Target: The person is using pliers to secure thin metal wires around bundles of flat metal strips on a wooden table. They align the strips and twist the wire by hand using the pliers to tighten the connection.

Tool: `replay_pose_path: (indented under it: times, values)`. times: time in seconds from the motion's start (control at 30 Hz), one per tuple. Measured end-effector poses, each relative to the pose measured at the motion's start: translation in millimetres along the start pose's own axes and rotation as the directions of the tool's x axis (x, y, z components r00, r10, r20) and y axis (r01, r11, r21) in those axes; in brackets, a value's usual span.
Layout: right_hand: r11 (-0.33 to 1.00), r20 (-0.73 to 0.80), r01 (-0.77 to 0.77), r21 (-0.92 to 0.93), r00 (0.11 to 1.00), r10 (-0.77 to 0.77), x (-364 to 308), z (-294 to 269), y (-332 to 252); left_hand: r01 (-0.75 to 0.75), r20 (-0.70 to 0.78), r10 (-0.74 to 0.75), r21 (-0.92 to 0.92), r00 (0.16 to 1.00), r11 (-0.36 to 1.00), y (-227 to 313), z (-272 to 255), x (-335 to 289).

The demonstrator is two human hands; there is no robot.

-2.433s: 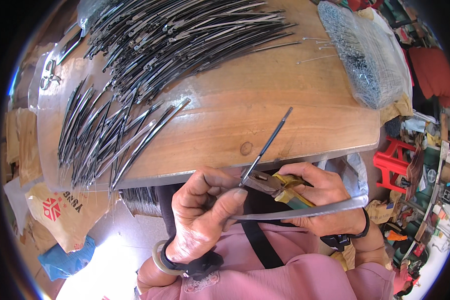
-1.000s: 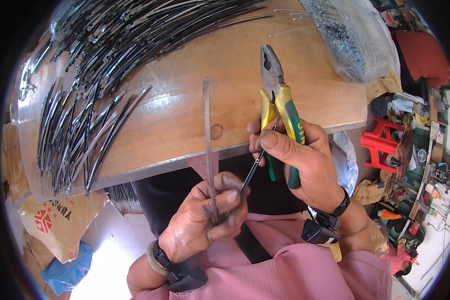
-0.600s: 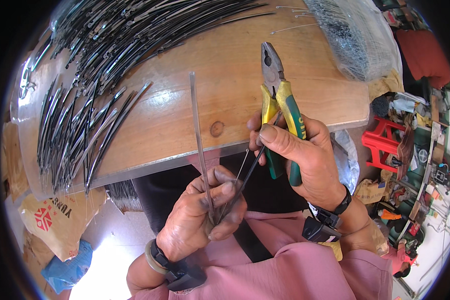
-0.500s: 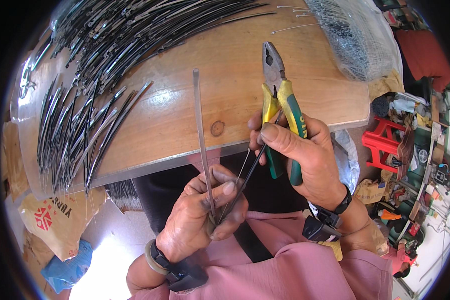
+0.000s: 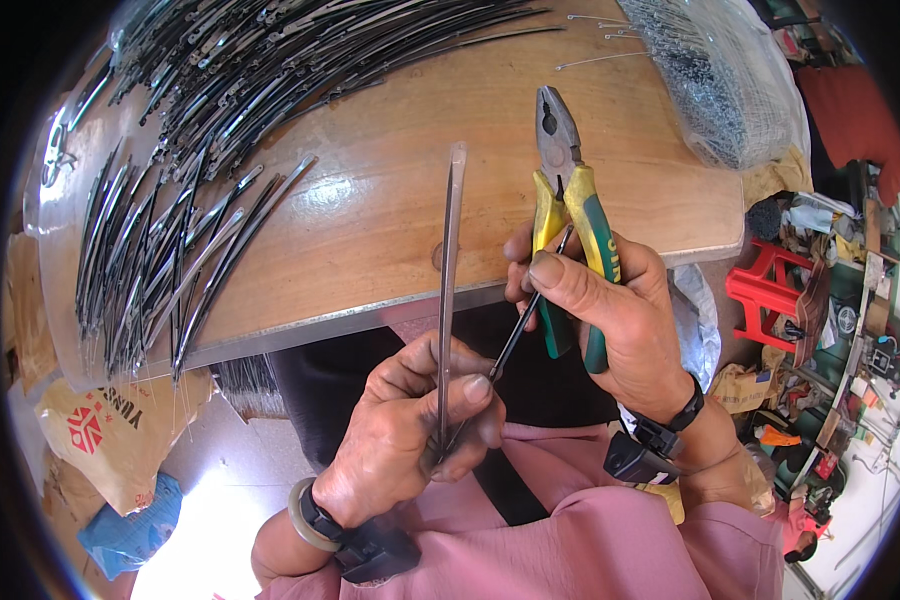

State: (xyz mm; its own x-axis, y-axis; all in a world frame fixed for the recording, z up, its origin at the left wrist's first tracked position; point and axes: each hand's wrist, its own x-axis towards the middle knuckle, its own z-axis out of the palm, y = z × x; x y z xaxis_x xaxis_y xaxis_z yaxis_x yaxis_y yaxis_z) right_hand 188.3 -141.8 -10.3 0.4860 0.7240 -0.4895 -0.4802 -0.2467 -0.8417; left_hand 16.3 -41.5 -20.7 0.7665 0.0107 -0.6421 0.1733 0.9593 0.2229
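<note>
My left hand (image 5: 420, 405) is closed around a long, flat grey strip (image 5: 448, 270) that stands nearly upright. Between its thumb and fingers it also grips the lower part of a thin black rod (image 5: 513, 345). The rod slants up to my right hand (image 5: 610, 300), whose thumb and fingertips pinch its upper end. Combination pliers (image 5: 558, 130) with yellow and green handles rest in that same right hand, jaws pointing away from me and handles slightly apart. Nothing sits between the jaws. The lower ends of strip and rod are hidden in my left palm.
A wooden table (image 5: 390, 230) lies ahead. On it are a big heap of dark strips (image 5: 240, 80), a smaller bunch (image 5: 160, 260) at the left and a plastic bag of looped wires (image 5: 715, 90). A paper sack (image 5: 120, 440) lies lower left; a red stool (image 5: 770, 290) stands right.
The flat strip has swung right and now stands more upright. A thin wire seen beside the black rod no longer shows apart from it. My left thumb has shifted onto the rod.
</note>
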Motion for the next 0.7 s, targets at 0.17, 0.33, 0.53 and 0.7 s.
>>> replay_pose_path:
  times: [0.17,0.33,0.53,0.7]
  values:
    - [1.000,0.009,0.015,0.004,1.000,-0.015,0.4,0.3,0.2,0.021,0.007,-0.021,0.006,1.000,1.000,2.3,1.3,-0.7]
    - [1.000,0.025,0.005,-0.010,1.000,-0.004,1.3,-2.6,-4.6,0.095,-0.042,-0.094,0.019,0.995,0.995,4.0,1.1,0.0]
    - [0.740,0.139,0.333,-0.585,0.940,-0.312,-25.6,-41.4,-10.9,-0.311,-0.034,0.325,0.205,0.945,0.928,0.2,0.0,-7.5]
    - [0.593,0.342,0.359,-0.721,0.928,-0.146,-58.2,-41.9,-16.9,-0.474,0.037,0.486,0.297,0.873,0.829,3.6,3.8,-10.1]
